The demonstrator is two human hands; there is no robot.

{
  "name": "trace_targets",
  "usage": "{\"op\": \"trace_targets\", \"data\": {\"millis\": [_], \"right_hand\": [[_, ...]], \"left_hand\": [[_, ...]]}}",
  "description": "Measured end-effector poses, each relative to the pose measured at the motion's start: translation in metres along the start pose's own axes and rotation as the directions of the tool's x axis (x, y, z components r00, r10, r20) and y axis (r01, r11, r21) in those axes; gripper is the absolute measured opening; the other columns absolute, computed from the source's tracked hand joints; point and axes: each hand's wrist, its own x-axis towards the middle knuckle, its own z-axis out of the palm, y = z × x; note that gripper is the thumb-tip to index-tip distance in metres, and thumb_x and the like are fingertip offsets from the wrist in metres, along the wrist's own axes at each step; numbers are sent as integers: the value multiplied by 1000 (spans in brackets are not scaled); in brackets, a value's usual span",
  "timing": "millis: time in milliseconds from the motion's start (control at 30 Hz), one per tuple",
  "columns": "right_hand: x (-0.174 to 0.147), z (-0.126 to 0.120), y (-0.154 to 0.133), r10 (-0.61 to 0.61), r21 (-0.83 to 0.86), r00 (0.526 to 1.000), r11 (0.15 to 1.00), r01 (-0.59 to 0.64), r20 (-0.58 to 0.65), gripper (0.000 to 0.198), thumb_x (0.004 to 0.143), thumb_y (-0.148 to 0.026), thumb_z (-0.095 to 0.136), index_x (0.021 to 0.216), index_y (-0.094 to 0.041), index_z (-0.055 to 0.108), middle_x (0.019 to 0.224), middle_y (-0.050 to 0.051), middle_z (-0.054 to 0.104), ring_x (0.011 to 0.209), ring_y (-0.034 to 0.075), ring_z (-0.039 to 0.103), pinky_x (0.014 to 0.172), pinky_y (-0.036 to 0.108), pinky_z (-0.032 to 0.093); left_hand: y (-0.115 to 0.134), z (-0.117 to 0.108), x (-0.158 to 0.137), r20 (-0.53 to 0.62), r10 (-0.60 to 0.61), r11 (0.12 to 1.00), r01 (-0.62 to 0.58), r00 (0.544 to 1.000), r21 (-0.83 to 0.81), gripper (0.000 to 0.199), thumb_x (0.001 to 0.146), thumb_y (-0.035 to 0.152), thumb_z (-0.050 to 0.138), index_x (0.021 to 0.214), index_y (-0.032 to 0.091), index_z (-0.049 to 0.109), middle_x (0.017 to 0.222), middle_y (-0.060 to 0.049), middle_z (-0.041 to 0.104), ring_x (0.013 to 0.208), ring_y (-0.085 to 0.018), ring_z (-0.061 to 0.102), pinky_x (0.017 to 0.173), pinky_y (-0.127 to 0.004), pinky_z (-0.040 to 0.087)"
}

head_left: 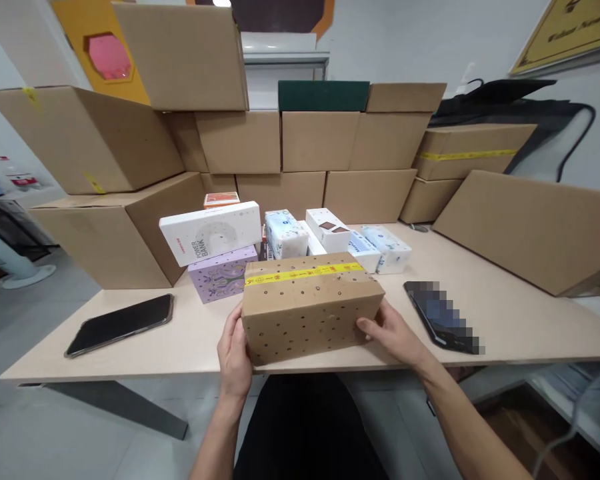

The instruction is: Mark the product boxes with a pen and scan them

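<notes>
We hold a brown dotted box (310,331) with our left hand (236,353) on one end and our right hand (391,333) on the other. Our right thumb (371,327) lies on its front. We cannot tell if our other fingers are spread. A black phone (123,325) lies left of our left fingers; beyond them, a white box (215,232) sits tilted on a purple box (223,275).

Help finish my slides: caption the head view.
Left hand and right hand hold a dotted, yellow-taped carton at a table.
</notes>
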Motion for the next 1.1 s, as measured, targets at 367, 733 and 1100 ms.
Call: {"op": "trace_targets", "data": {"millis": [367, 733, 1100], "right_hand": [[-27, 7, -28, -106, -188, 981, 979, 75, -160, 77, 89, -77, 38, 145, -25, 50, 145, 12, 50, 136, 32, 45, 114, 43, 39], [-31, 8, -42, 152, 40, 977, 986, -159, 152, 81, 91, -77, 27, 151, -25, 41, 117, 11, 63, 86, 22, 62, 64, 31, 54], [-32, 17, -12, 125, 71, 990, 989, -130, 69, 77, 84, -65, 62, 147, -22, 46, 128, 14, 64, 113, 28, 63, 96, 40, 55]], "left_hand": [[13, -12, -3, 116, -204, 951, 225, 972, -214, 66, 90, 69, 43, 121, 18, 71, 123, -10, 71, 128, -34, 57, 106, -46, 48], [29, -44, 6, 285, -326, 945, 318, 902, 75, 66, 91, 72, 38, 105, 19, 74, 105, -12, 75, 121, -34, 60, 93, -43, 56], [15, -22, 8, 39, -199, 958, 185, 979, 221, 50, 93, 66, 44, 72, 23, 59, 72, -4, 66, 97, -27, 66, 93, -41, 52]]}}
